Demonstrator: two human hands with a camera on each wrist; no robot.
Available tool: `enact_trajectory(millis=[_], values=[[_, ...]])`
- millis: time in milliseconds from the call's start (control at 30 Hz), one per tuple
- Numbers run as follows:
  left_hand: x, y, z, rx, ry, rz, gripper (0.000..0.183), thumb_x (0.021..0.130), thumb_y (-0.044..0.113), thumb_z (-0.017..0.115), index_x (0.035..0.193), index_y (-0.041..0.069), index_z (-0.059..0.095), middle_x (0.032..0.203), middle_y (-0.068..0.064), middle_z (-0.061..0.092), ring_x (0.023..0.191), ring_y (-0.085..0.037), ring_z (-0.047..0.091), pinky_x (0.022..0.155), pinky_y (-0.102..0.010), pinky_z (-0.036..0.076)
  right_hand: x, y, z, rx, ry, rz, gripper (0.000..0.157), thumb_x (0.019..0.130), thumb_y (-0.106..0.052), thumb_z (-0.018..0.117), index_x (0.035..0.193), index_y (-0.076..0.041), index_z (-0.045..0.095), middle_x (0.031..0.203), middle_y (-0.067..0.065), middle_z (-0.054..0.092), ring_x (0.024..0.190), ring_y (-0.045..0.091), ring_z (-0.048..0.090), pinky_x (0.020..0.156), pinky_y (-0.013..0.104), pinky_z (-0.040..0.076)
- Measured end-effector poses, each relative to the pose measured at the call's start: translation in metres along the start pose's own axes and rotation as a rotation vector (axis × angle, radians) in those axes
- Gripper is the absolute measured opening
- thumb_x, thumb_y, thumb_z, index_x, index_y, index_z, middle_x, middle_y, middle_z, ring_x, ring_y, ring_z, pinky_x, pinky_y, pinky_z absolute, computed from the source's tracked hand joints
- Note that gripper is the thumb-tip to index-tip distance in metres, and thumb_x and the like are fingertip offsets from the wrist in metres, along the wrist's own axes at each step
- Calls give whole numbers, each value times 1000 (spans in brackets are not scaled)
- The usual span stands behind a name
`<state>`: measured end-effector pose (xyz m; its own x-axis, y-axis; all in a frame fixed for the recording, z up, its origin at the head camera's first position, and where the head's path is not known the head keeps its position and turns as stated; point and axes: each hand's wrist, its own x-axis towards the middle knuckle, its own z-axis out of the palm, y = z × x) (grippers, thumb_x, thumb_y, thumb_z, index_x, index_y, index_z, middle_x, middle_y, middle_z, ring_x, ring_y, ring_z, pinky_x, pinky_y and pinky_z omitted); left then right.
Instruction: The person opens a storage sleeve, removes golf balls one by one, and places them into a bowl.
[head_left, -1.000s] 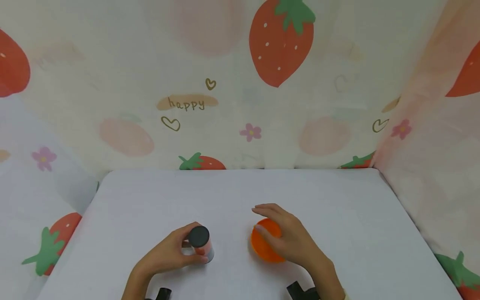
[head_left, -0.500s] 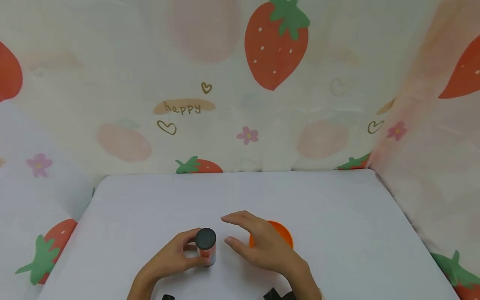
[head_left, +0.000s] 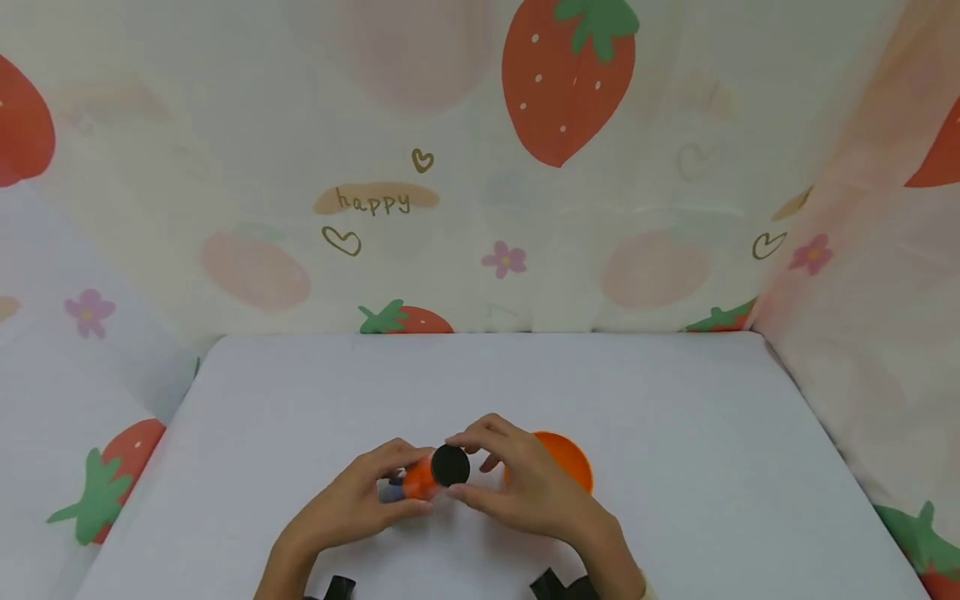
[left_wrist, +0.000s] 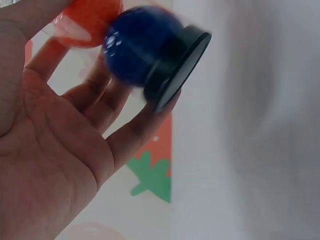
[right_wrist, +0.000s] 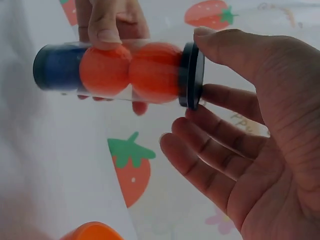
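Note:
A clear tube (right_wrist: 131,92) with dark caps lies tilted between my hands, above the white table. Inside it sit a blue ball (left_wrist: 137,42) and two orange balls (right_wrist: 156,72). My left hand (head_left: 348,504) grips the tube's body, thumb on one side and fingers on the other. At the right-hand end, my right hand (head_left: 528,487) pinches the black lid (head_left: 451,466) between thumb and index finger, its other fingers loosely bent. The lid is on the tube's end. Behind my right hand stands an orange round container (head_left: 567,460), partly hidden by it.
A white cloth covers the table (head_left: 675,467). Strawberry-printed curtains (head_left: 480,208) rise along its back and sides. Black camera mounts (head_left: 558,586) show at both wrists.
The tube was upright in my left hand; it is now tipped, its lid end to the right. My right hand has moved left from the orange container to the lid.

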<state>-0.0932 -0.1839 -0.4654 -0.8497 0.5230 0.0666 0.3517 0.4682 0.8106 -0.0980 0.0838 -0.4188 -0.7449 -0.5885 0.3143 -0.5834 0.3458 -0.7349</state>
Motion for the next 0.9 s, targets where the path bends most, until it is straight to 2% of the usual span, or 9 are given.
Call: enact_trajectory(millis=[167, 333, 467, 567, 700, 900], values=[[-8, 9, 1, 93, 58, 1, 58, 83, 49, 78, 137, 45, 57, 110, 21, 60, 95, -2, 58, 85, -27, 53, -4, 1, 4, 39, 0, 5, 46, 89, -36, 78, 131, -23, 63, 118, -10, 62, 105, 3, 64, 86, 24, 60], [-14, 19, -1, 169, 97, -19, 59, 78, 48, 83, 133, 41, 61, 111, 25, 63, 95, 2, 60, 88, -28, 57, -7, 2, 7, 73, -6, 1, 43, 88, -33, 79, 125, -17, 66, 111, -6, 65, 101, 6, 67, 84, 26, 62], [-12, 25, -3, 250, 117, -35, 53, 77, 45, 85, 126, 39, 64, 112, 26, 65, 97, 3, 61, 91, -30, 58, -6, 3, 3, 69, -7, -16, 40, 87, -27, 81, 122, -14, 68, 106, -3, 67, 99, 9, 69, 84, 24, 61], [-6, 28, -5, 306, 131, -10, 52, 78, 43, 85, 126, 37, 66, 111, 23, 66, 97, 2, 61, 91, -31, 58, -2, 4, -2, 74, -1, -12, 41, 85, -23, 83, 122, -13, 69, 107, -2, 68, 100, 10, 69, 84, 22, 60], [-3, 30, -6, 337, 142, 22, 52, 78, 42, 85, 126, 33, 68, 112, 19, 67, 97, -1, 62, 89, -32, 58, 0, 3, -5, 79, -6, 0, 43, 85, -23, 82, 124, -12, 69, 109, -2, 67, 102, 10, 69, 85, 21, 60], [-7, 34, -6, 358, 129, -13, 52, 81, 45, 82, 128, 30, 68, 116, 17, 68, 100, -2, 63, 92, -32, 58, -3, -1, -4, 84, -30, 34, 44, 88, -22, 80, 129, -12, 68, 111, -1, 66, 106, 11, 69, 89, 20, 59]])
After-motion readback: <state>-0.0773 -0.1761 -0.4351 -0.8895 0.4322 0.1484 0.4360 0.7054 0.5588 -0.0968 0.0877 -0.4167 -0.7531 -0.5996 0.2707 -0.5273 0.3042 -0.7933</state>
